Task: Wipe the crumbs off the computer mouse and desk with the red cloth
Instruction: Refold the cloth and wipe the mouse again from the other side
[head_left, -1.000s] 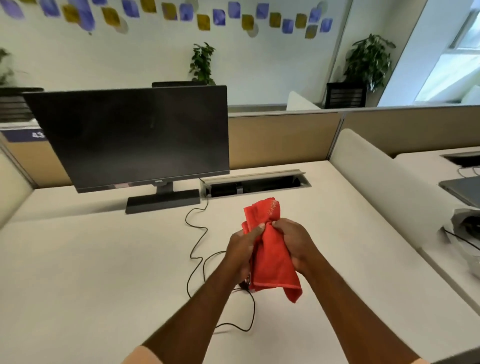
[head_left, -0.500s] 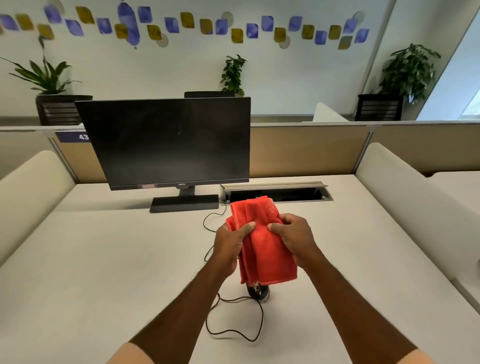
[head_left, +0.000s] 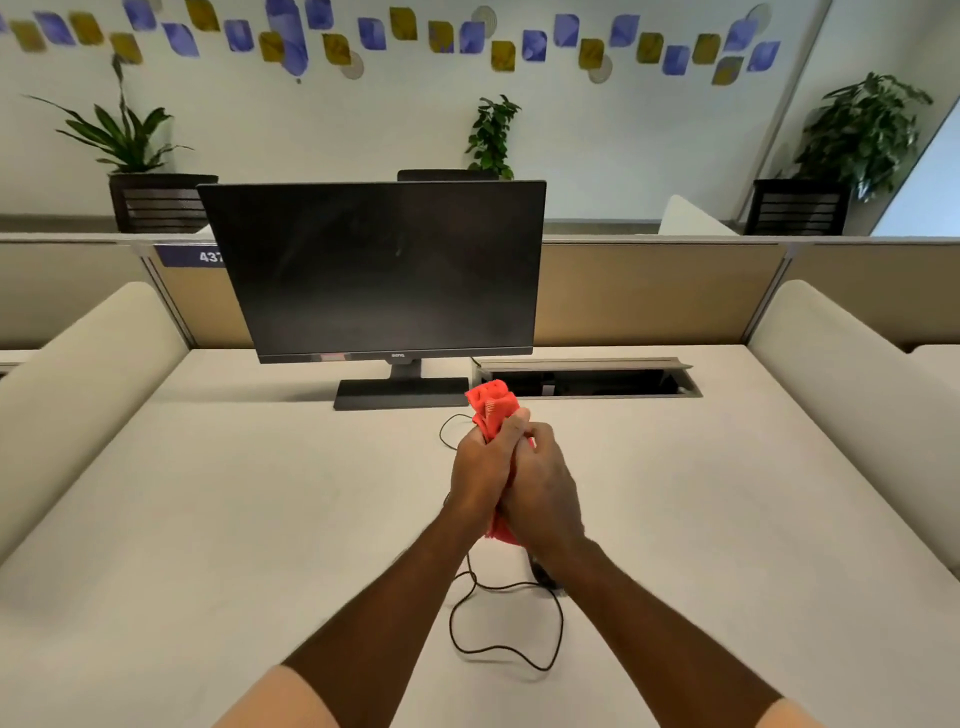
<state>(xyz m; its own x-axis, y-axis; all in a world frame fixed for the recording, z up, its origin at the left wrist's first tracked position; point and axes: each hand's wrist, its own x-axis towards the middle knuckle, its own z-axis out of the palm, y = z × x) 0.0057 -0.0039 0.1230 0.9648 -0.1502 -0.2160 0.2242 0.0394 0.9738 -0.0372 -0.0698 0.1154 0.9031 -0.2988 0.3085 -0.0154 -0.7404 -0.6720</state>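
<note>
Both hands are pressed together above the middle of the white desk (head_left: 218, 519), squeezing the red cloth (head_left: 492, 404) between them. My left hand (head_left: 480, 470) and my right hand (head_left: 545, 488) cover most of the cloth; a bunched end sticks out above the fingers and a small fold (head_left: 501, 532) shows below the palms. The black computer mouse (head_left: 545, 577) lies on the desk under my right wrist, mostly hidden. Its black cable (head_left: 498, 649) loops toward me and runs back to the monitor. No crumbs can be made out.
A dark monitor (head_left: 379, 270) stands on its base at the back centre. An open cable tray slot (head_left: 582, 382) is cut into the desk to its right. Padded cream dividers (head_left: 78, 374) flank both sides, with a tan partition behind.
My hands have closed together, bunching the hanging cloth into a tight wad between the palms. The view has swung so the monitor sits more central.
</note>
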